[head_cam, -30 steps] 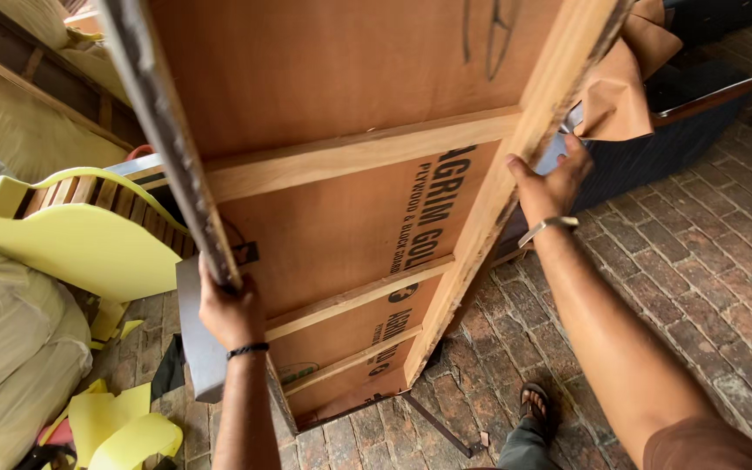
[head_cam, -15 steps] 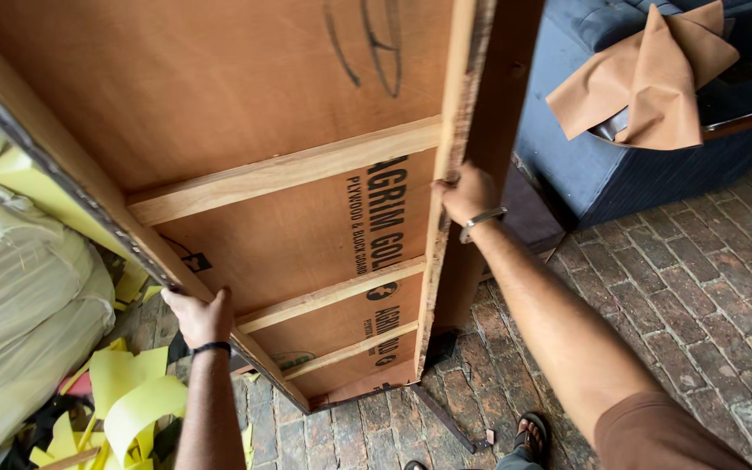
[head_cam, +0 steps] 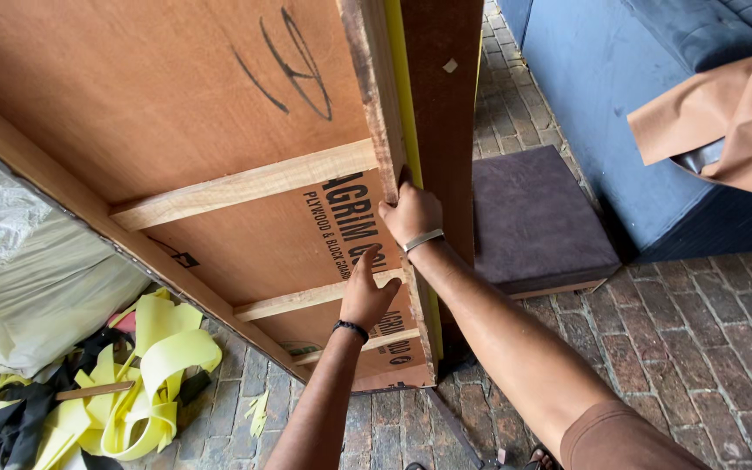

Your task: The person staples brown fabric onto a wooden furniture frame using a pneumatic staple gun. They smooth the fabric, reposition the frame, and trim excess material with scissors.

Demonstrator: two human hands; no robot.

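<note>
A large plywood panel (head_cam: 176, 104) with pale wooden cross battens stands tilted on the brick floor, its framed back toward me. My right hand (head_cam: 411, 213), a metal band on its wrist, grips the panel's right edge rail. My left hand (head_cam: 365, 292), with a black wristband, rests flat with fingers apart against the plywood next to a lower batten, just below the right hand. A dark brown board with a yellow foam strip (head_cam: 441, 113) runs along the panel's right side.
A purple-brown cushion block (head_cam: 537, 218) lies on the bricks right of the panel. A blue sofa (head_cam: 620, 113) with tan sheet material (head_cam: 733, 122) stands at the far right. Yellow foam scraps (head_cam: 150, 374) and a white plastic-wrapped bundle (head_cam: 28, 278) lie at left.
My left hand left the panel's left edge and moved right onto the plywood near my right hand. The panel has swung so its right edge faces me, and the view shifted right.
</note>
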